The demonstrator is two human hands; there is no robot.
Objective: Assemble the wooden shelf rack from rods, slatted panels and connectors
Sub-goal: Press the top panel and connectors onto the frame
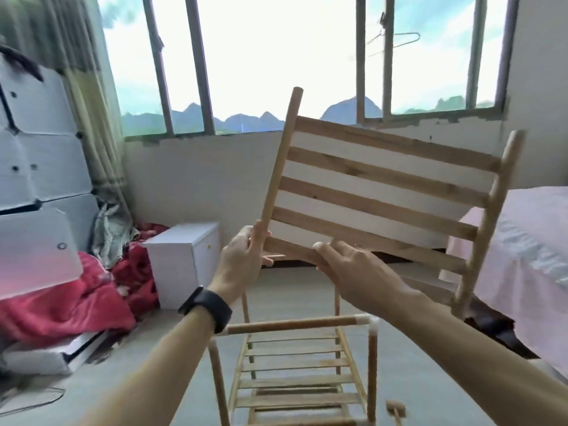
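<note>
A slatted wooden panel (381,192) with a round rod along each side is held up in the air, tilted, in front of the window. My left hand (242,259) grips the lower end of the panel's left rod. My right hand (347,265) holds the panel's lowest slat, fingers curled over its edge. Below my arms stands the partly built rack (295,373): upright rods, a top rod joined by a white corner connector (367,322), and slatted shelves inside it.
A white box (184,259) stands on the floor at left, beside red bedding (61,302) and grey storage cubes (40,149). A bed with a pink cover (522,247) is at right. A small wooden part (396,407) lies on the floor by the rack.
</note>
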